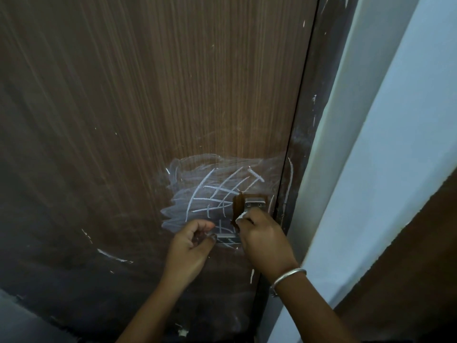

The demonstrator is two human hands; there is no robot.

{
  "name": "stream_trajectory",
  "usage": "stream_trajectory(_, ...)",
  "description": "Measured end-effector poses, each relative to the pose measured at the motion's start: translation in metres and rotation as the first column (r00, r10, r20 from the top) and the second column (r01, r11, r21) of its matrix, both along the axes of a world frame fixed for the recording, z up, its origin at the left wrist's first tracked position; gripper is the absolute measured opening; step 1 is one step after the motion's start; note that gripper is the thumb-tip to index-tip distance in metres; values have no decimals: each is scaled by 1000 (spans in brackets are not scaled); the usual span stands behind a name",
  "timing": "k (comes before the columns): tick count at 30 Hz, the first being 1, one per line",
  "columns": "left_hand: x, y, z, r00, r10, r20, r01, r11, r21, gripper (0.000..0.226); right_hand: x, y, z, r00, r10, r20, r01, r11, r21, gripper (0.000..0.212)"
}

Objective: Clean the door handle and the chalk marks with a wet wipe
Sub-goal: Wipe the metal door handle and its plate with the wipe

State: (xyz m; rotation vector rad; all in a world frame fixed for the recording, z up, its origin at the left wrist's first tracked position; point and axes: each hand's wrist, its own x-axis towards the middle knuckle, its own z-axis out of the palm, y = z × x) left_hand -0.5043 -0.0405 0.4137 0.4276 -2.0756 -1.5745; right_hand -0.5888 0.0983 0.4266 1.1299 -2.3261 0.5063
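The right hand point(262, 240) is gripping a bunched white wet wipe point(241, 216) against the metal door handle point(256, 202), whose top bracket is showing just above its knuckles. The left hand point(190, 247) is hovering just beside it, fingers loosely curled and holding nothing. White chalk marks point(212, 191) are sprawling across the door point(148, 95) above both hands.

Your right hand point(262, 241) is fisted around a wet wipe point(241, 216); your left hand point(191, 246) is raised just beside it, fingers loosely curled, holding nothing.
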Motion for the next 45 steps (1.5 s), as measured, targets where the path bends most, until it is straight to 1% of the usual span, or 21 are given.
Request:
stream_trajectory(2, 1, -1, 0, 1000, -5, 3, 5, 1000, -9, 31, 1, -6, 3, 1000, -2, 7, 2, 999, 38, 19)
stream_trajectory(5, 4, -6, 0, 1000, -2, 20, 2, 1000, 1, 29, -1, -4, 6, 993, -93, 68, 88, 994, 69, 17)
stream_trajectory(8, 8, -10, -1, 1000, 19, 9, -20, 1000, 17, 28, -5, 11, 8, 970, -202, 135, 196, 979, 55, 18)
stream_trajectory(10, 10, -10, 0, 999, 37, -1, -37, 999, 34, 25, -8, 19, 7, 954, -238, 184, 237, 971, 24, 18)
stream_trajectory(12, 12, -10, 0, 999, 38, -2, -38, 998, 47, 21, -9, 20, 7, 948, -214, 237, 231, 972, -47, 10)
stream_trajectory(13, 12, -9, 0, 1000, 31, 1, -31, 998, 51, 21, -9, 20, 5, 954, -183, 236, 210, 973, -97, 9)
stream_trajectory(15, 13, -8, 1, 1000, 11, 11, -11, 999, 49, 22, -13, 21, -1, 961, -115, 252, 178, 953, -244, 13)
stream_trajectory(16, 13, -8, 1, 1000, 6, 15, -7, 999, 44, 22, -15, 22, -5, 945, -89, 314, 199, 919, -339, 14)
stream_trajectory(17, 13, -8, 2, 1000, 6, 19, -7, 999, 41, 22, -16, 22, -9, 914, -63, 401, 246, 872, -423, 15)
stream_trajectory(19, 13, -9, 2, 1000, 12, 24, -13, 999, 39, 23, -16, 20, -22, 825, 6, 565, 355, 772, -527, 17)
stream_trajectory(21, 13, -10, 0, 1000, 15, 26, -16, 999, 32, 23, -12, 15, -34, 727, 90, 681, 447, 690, -569, 18)
stream_trajectory(23, 14, -10, -1, 999, 15, 31, -16, 999, 28, 23, -9, 12, -42, 665, 147, 732, 507, 631, -587, 19)
stream_trajectory(25, 14, -8, -2, 999, 9, 37, -10, 1000, 29, 24, -10, 11, -49, 628, 155, 763, 553, 601, -577, 22)
stream_trajectory(29, 15, -7, -1, 999, 7, 36, -8, 1000, 16, 24, -3, 11, -62, 506, 194, 840, 623, 592, -512, 26)
stream_trajectory(31, 16, -8, 0, 999, 14, 35, -14, 1000, 4, 23, -1, 9, -62, 504, 225, 834, 626, 571, -532, 27)
stream_trajectory(34, 19, -9, -1, 999, 21, 45, -22, 1000, 8, 23, -4, 8, -57, 551, 249, 797, 623, 513, -591, 26)
stream_trajectory(36, 20, -10, -1, 999, 27, 47, -28, 999, 18, 25, -5, 8, -59, 576, 243, 781, 610, 507, -608, 26)
stream_trajectory(39, 20, -8, -2, 999, 41, 35, -42, 999, 32, 28, -2, 7, -70, 531, 274, 802, 615, 526, -587, 26)
stream_trajectory(41, 22, -7, -2, 999, 39, 34, -40, 998, 38, 28, 1, 6, -77, 502, 303, 810, 630, 514, -582, 25)
stream_trajectory(42, 23, -7, -2, 999, 38, 33, -39, 998, 43, 27, 2, 6, -77, 515, 317, 797, 637, 480, -603, 25)
stream_trajectory(45, 25, -9, -2, 998, 53, 22, -54, 997, 55, 27, 2, 6, -69, 602, 366, 710, 623, 341, -704, 32)
